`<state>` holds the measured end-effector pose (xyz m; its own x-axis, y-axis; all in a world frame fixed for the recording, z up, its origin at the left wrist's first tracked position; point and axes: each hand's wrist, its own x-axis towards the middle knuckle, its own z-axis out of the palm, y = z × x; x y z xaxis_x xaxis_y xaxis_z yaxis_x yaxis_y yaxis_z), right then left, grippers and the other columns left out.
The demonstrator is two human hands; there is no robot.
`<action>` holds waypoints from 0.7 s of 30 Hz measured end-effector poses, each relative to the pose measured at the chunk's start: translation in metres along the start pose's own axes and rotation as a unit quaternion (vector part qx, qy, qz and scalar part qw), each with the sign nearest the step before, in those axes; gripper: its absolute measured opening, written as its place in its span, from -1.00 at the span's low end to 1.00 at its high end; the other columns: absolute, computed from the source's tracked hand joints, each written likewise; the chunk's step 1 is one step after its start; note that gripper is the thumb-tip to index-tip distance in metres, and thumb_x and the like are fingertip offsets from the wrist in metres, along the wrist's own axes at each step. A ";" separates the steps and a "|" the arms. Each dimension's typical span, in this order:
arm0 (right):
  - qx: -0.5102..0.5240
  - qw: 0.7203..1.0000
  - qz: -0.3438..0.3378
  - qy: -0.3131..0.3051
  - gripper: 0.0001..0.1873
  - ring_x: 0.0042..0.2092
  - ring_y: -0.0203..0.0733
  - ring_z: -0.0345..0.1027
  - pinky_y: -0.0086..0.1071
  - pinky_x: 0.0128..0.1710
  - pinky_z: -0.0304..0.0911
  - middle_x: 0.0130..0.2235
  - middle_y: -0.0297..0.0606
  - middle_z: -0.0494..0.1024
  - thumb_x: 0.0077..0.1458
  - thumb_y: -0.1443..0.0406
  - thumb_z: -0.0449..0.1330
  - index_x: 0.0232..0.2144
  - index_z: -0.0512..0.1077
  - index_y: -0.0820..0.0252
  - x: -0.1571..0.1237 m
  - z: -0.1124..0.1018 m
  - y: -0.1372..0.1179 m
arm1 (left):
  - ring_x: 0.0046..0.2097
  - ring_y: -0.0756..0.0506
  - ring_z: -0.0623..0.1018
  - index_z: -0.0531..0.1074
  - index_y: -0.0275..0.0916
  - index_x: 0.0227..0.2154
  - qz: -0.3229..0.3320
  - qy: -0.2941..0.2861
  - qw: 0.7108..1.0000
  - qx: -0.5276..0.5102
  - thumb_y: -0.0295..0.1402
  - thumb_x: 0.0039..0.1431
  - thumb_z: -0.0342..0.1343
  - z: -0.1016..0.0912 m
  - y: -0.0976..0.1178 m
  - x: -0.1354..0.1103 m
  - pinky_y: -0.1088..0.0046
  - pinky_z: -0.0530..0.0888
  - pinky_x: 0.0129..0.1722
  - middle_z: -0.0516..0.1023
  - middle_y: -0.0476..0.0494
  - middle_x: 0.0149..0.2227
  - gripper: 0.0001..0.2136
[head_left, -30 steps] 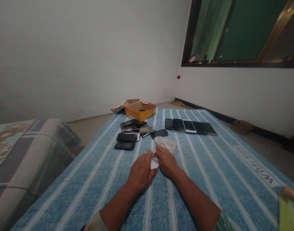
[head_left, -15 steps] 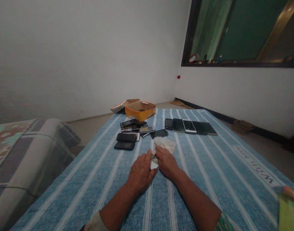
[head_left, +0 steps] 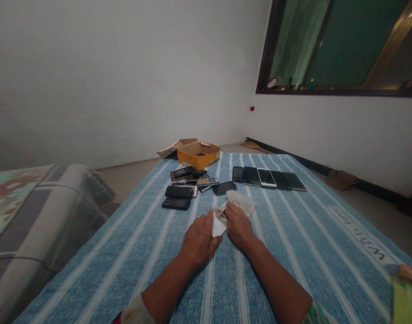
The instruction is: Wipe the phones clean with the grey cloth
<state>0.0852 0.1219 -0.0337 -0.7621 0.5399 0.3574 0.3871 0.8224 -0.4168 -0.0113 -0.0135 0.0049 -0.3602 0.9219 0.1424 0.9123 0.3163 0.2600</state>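
My left hand rests palm down on the blue striped sheet, its fingers pressed on the near edge of a white cloth. My right hand lies beside it with its fingers curled on the same cloth. Just beyond the cloth lies a dark phone. A heap of several keypad phones sits to the left of it.
A row of several smartphones lies at the back right of the sheet. An open orange cardboard box stands at the far end. A rolled grey striped mattress lies at the left. A window fills the right wall.
Both hands and the cloth have shifted slightly to the right and away from me; the cloth's far end now spreads further right.
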 end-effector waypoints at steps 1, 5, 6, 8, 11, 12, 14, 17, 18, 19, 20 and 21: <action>0.002 1.000 -0.002 0.000 -0.63 0.10 -0.06 0.27 -0.19 0.15 0.14 0.05 -0.06 0.46 0.20 0.50 -0.03 -0.07 0.47 0.20 -0.001 0.001 -0.002 | 0.07 -0.30 0.46 0.12 -0.33 0.27 0.000 0.002 1.000 0.000 -0.35 0.17 0.12 0.000 0.000 0.000 0.13 0.40 0.09 0.47 -0.35 0.03 -0.39; 0.039 0.996 -0.080 -0.019 -0.62 0.18 -0.09 0.21 -0.20 0.22 0.09 0.15 -0.09 0.42 0.19 0.51 -0.01 -0.03 0.46 0.20 -0.008 0.004 -0.012 | 0.06 -0.29 0.46 0.12 -0.36 0.26 0.013 0.016 1.000 -0.002 -0.38 0.19 0.08 0.004 -0.003 0.001 0.13 0.41 0.09 0.48 -0.36 0.01 -0.42; 0.049 0.994 -0.099 -0.025 -0.60 0.19 -0.10 0.21 -0.21 0.23 0.08 0.17 -0.11 0.41 0.20 0.51 -0.02 -0.01 0.45 0.20 -0.009 0.004 -0.014 | 0.06 -0.29 0.46 0.12 -0.38 0.26 0.014 0.018 1.000 -0.002 -0.39 0.19 0.07 0.005 -0.003 0.001 0.13 0.41 0.09 0.49 -0.36 0.01 -0.42; 0.054 0.992 -0.107 -0.032 -0.59 0.17 -0.12 0.23 -0.22 0.21 0.10 0.16 -0.13 0.42 0.21 0.51 -0.03 0.01 0.45 0.18 -0.006 0.003 -0.014 | 0.06 -0.29 0.46 0.11 -0.39 0.26 0.012 0.017 1.000 -0.001 -0.39 0.20 0.07 0.005 -0.003 0.001 0.13 0.41 0.09 0.48 -0.37 0.01 -0.42; 0.029 0.998 -0.046 -0.023 -0.63 0.11 -0.12 0.29 -0.23 0.16 0.15 0.08 -0.11 0.46 0.21 0.51 -0.03 -0.09 0.48 0.19 0.002 0.001 -0.009 | 0.07 -0.29 0.45 0.11 -0.33 0.26 0.009 0.015 1.000 -0.003 -0.37 0.18 0.11 0.005 -0.003 0.001 0.13 0.41 0.09 0.48 -0.35 0.03 -0.41; 0.020 0.999 -0.031 -0.019 -0.64 0.11 -0.11 0.29 -0.22 0.16 0.15 0.08 -0.09 0.46 0.20 0.52 -0.02 -0.11 0.49 0.20 0.004 0.000 -0.008 | 0.07 -0.29 0.46 0.12 -0.30 0.26 0.009 0.016 1.000 -0.004 -0.37 0.17 0.12 0.006 -0.004 0.001 0.13 0.41 0.08 0.48 -0.33 0.03 -0.40; 0.014 0.999 -0.038 -0.022 -0.66 0.15 -0.10 0.26 -0.21 0.19 0.12 0.10 -0.07 0.45 0.19 0.52 0.00 -0.12 0.49 0.22 0.005 0.001 -0.007 | 0.07 -0.28 0.47 0.11 -0.26 0.26 0.011 0.022 1.000 -0.006 -0.37 0.16 0.13 0.007 -0.004 0.001 0.13 0.41 0.07 0.48 -0.31 0.02 -0.39; 0.031 0.993 -0.100 -0.044 -0.66 0.18 -0.11 0.23 -0.22 0.23 0.08 0.14 -0.10 0.43 0.21 0.50 0.02 -0.08 0.48 0.21 0.004 0.005 -0.010 | 0.07 -0.27 0.47 0.09 -0.25 0.26 0.018 0.035 0.999 -0.010 -0.42 0.13 0.12 0.009 -0.006 0.002 0.13 0.41 0.08 0.48 -0.30 0.04 -0.37; 0.039 0.992 -0.112 -0.050 -0.65 0.18 -0.12 0.23 -0.23 0.23 0.08 0.15 -0.11 0.43 0.21 0.50 0.01 -0.04 0.47 0.20 0.004 0.006 -0.011 | 0.08 -0.28 0.46 0.08 -0.26 0.26 0.022 0.038 0.999 -0.012 -0.43 0.13 0.12 0.009 -0.007 0.002 0.12 0.41 0.09 0.48 -0.32 0.05 -0.37; 0.043 0.991 -0.115 -0.052 -0.63 0.18 -0.12 0.23 -0.22 0.23 0.08 0.15 -0.12 0.42 0.21 0.50 0.01 -0.01 0.45 0.20 0.005 0.007 -0.012 | 0.09 -0.28 0.46 0.08 -0.28 0.26 0.026 0.038 0.999 -0.014 -0.43 0.13 0.11 0.010 -0.007 0.002 0.12 0.41 0.10 0.47 -0.33 0.06 -0.37; 0.045 0.992 -0.109 -0.050 -0.60 0.18 -0.12 0.23 -0.21 0.24 0.07 0.15 -0.12 0.42 0.20 0.51 0.01 0.02 0.44 0.20 0.007 0.008 -0.012 | 0.10 -0.29 0.45 0.08 -0.31 0.26 0.027 0.037 0.999 -0.016 -0.42 0.14 0.11 0.010 -0.007 0.002 0.11 0.41 0.10 0.47 -0.36 0.07 -0.38; 0.044 0.993 -0.099 -0.046 -0.58 0.18 -0.11 0.22 -0.20 0.24 0.06 0.15 -0.10 0.42 0.19 0.52 0.01 0.04 0.43 0.21 0.009 0.008 -0.012 | 0.11 -0.30 0.45 0.08 -0.33 0.26 0.025 0.036 0.999 -0.015 -0.40 0.15 0.11 0.009 -0.007 0.001 0.10 0.42 0.10 0.47 -0.38 0.07 -0.38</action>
<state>0.0697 0.1153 -0.0325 -0.8650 0.3467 0.3628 0.1814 0.8901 -0.4181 -0.0162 -0.0122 -0.0056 -0.3289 0.9176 0.2230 0.9233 0.2629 0.2801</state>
